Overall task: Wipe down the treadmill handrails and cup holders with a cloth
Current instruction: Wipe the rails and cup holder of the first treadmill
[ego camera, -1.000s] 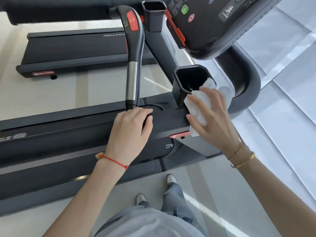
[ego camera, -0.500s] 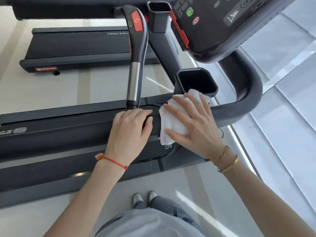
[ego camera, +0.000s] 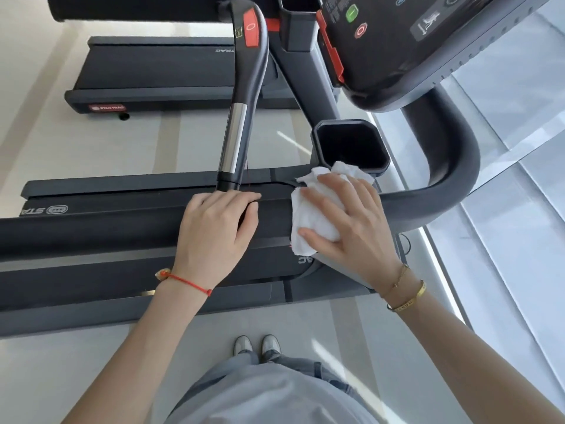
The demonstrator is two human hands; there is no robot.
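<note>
My right hand [ego camera: 351, 228] presses a white cloth [ego camera: 308, 221] flat against the dark side handrail [ego camera: 122, 228], just below the near black cup holder [ego camera: 351, 148]. The fingers are spread over the cloth. My left hand [ego camera: 214, 237] grips the same handrail, a little to the left of the cloth, at the base of the upright grip bar [ego camera: 235, 142] with a chrome band and a red button. A second cup holder [ego camera: 298, 13] sits higher up beside the console. The handrail curves round to the right [ego camera: 452, 166] under the console.
The black console [ego camera: 397, 41] with green and red buttons hangs at the top right. The treadmill deck [ego camera: 91, 280] runs below the rail. Another treadmill [ego camera: 153, 78] stands behind on the pale floor. A glass wall [ego camera: 519, 209] is at the right. My shoes [ego camera: 256, 347] stand beside the deck.
My right hand has slid the cloth from the cup holder's rim down and left onto the handrail, then shifted slightly right along it. My left hand stays on the rail.
</note>
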